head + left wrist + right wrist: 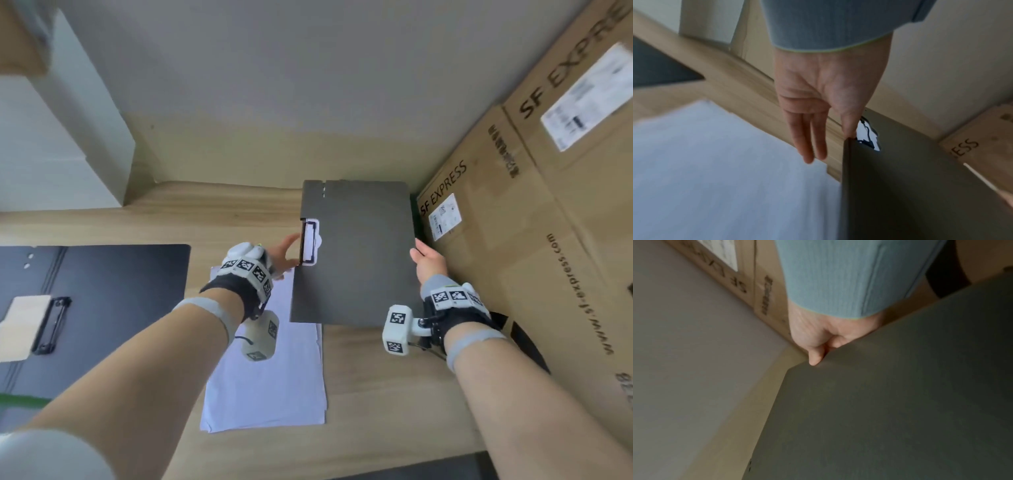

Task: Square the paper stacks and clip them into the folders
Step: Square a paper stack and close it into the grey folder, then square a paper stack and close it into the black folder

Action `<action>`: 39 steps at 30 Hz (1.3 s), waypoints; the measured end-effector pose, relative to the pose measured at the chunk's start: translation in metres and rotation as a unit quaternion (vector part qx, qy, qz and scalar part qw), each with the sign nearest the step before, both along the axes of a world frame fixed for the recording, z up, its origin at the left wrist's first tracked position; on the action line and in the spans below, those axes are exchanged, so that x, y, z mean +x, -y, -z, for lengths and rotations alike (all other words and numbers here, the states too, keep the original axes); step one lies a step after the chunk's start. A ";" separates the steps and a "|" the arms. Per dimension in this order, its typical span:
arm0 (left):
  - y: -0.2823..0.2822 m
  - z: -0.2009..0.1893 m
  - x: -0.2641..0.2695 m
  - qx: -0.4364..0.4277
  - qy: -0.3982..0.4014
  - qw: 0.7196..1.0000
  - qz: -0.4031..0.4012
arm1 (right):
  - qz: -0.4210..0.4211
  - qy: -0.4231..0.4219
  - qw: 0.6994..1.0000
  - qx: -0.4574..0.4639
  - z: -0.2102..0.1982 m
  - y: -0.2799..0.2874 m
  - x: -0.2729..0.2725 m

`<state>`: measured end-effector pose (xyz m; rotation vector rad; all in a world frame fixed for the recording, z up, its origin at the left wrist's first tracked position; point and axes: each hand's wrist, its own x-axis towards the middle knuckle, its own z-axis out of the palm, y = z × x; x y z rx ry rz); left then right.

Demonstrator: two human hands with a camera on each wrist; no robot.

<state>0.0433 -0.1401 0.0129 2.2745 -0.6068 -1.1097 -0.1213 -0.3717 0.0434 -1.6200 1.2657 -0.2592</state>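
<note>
I hold a closed dark grey folder (356, 253) between both hands, just above the wooden table (222, 219). My left hand (286, 255) pinches its left edge beside the clip cutout (310, 243), where white paper shows. In the left wrist view the thumb (849, 128) meets the folder (910, 186) edge and two fingers (807, 146) hang straight. My right hand (424, 260) grips the right edge, its fingers curled under the folder (879, 402) and the thumb (815, 356) on top. A loose white paper stack (267, 370) lies under my left forearm.
A second black folder (113, 284) lies open at the left with its metal clip (51, 325) and a beige sheet (24, 325). Tall cardboard boxes (513, 240) stand close on the right. A white cabinet (51, 154) stands at the back left.
</note>
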 end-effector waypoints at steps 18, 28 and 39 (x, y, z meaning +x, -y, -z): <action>0.108 0.019 -0.016 -0.058 -0.171 0.975 -0.128 | -0.109 -0.294 0.945 -0.095 0.037 0.080 0.016; 0.126 0.022 -0.021 -0.044 -0.142 0.985 -0.082 | -0.170 -0.285 0.935 -0.127 0.049 0.074 0.018; 0.102 0.039 -0.012 -0.017 -0.066 0.995 -0.078 | -0.189 -0.200 0.957 -0.097 0.046 0.012 0.037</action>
